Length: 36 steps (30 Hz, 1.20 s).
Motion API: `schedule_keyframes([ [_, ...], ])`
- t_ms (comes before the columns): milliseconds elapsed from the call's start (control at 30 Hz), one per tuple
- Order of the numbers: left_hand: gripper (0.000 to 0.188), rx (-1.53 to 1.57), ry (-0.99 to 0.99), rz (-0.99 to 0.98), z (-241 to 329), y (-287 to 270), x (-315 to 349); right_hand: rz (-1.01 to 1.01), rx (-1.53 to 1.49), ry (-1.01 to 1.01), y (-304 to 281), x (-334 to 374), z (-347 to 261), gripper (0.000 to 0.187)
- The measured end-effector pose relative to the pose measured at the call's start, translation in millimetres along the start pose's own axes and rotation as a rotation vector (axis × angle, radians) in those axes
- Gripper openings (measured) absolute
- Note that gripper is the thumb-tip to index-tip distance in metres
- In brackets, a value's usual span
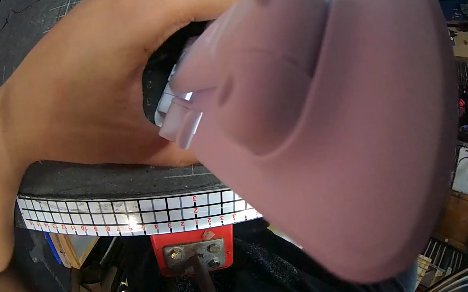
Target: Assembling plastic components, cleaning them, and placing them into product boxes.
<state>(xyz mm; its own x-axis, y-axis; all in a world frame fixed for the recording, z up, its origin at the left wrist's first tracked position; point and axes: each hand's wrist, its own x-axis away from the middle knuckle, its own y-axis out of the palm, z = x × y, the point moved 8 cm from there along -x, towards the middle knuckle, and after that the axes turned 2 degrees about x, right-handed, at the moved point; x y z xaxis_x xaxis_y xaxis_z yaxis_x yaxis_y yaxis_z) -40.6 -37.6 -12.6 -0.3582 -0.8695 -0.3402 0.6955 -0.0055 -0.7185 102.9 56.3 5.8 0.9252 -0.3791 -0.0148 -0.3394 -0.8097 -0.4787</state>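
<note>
A large pale-pink moulded plastic piece [380, 120] fills the middle and right of the view, very close and slightly blurred. It has a rounded bulge, a long seam and a broad flared end; I cannot tell its kind. My left hand [125, 59] comes in from the left and curls around its left side, with the fingers above and the thumb below. The fingertips are hidden behind the plastic. A small pale clip-like part [179, 121] shows in the gap between thumb and fingers. My right hand is not in view.
Beneath my hand lies a dark, scratched board [58, 177] with a white ruler strip [134, 217] along its near edge. A red bracket [162, 255] with a bolted metal plate and rod sits below it. Shelves with boxes [467, 47] stand at the right.
</note>
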Motion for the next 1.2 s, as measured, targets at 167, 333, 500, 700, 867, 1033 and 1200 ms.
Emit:
schedule_keyframes([
  [167, 0.094, 0.207, -0.124, 0.273, -6, 3, 8, 0.009, 0.093, -0.075, 1, -2, -3, 0.014],
  [333, 0.089, 0.180, -0.005, 0.215, -1, 5, 3, 0.085, 0.150, -0.193, 0, 5, -6, 0.015],
  [500, 0.086, 0.012, 0.055, 0.094, -3, -5, -3, 0.019, 0.143, -0.054, -3, 3, -8, 0.016],
  [700, 0.085, 0.021, 0.117, 0.113, 9, -2, -6, -0.013, 0.321, -0.057, 1, 0, -15, 0.015],
  [867, 0.086, 0.030, 0.106, 0.178, 13, -6, -3, 0.015, -0.044, -0.008, 0, 0, 5, 0.015],
  [1033, 0.086, 0.004, 0.137, 0.172, 10, -11, 6, 0.023, -0.049, -0.055, -1, 0, 6, 0.015],
  [1200, 0.087, -0.026, 0.189, 0.182, 19, -5, -3, -0.010, 0.139, -0.063, 3, -1, -6, 0.015],
])
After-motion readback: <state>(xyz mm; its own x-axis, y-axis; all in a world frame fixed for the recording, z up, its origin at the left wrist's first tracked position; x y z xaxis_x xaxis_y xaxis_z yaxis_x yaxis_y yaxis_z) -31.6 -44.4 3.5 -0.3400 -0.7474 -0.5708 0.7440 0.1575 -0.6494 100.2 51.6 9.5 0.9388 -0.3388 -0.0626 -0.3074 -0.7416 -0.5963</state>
